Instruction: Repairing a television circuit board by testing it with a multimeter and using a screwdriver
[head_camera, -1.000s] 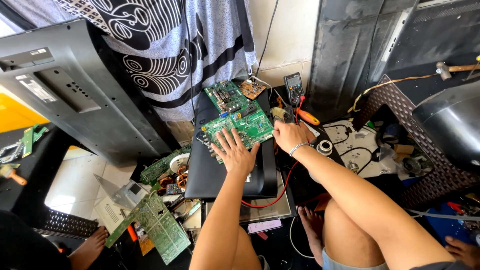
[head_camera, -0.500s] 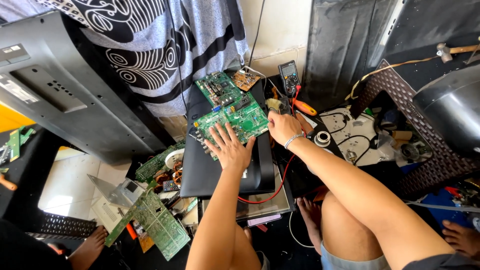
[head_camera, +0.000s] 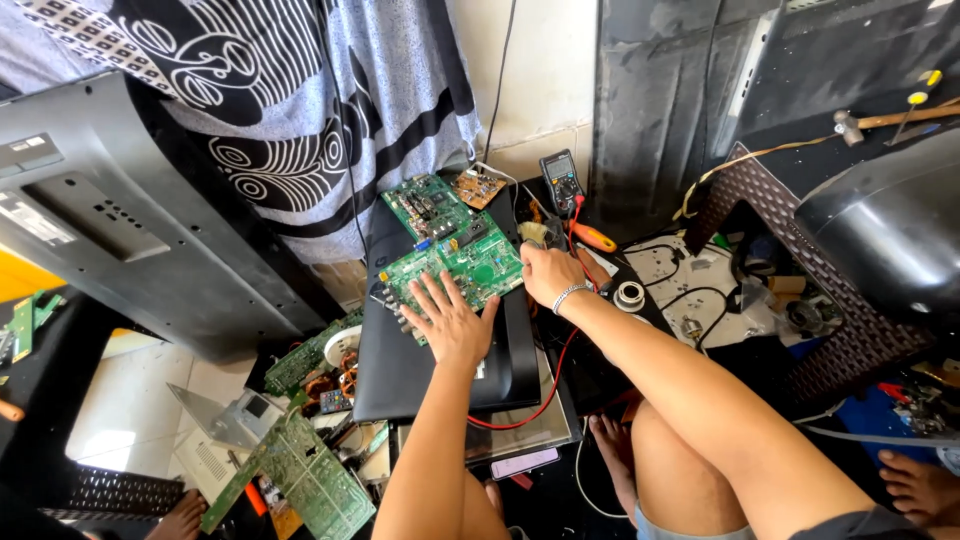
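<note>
Two bare hands work over a black flat monitor back (head_camera: 430, 365) lying on the floor, with a green rectangular circuit board (head_camera: 455, 272) resting on its upper end. To probe well, I judge the board should be pinned flat so it cannot slide while the tip touches one point only. The left hand (head_camera: 450, 320) lies palm-down, fingers (head_camera: 420, 295) spread wide, gripping nothing, pressing the board's 6 o'clock edge. The right hand (head_camera: 548, 275) sits at the board's 3 o'clock side, closed around what seems a probe on the thin red wire (head_camera: 555, 375); its tip is hidden.
</note>
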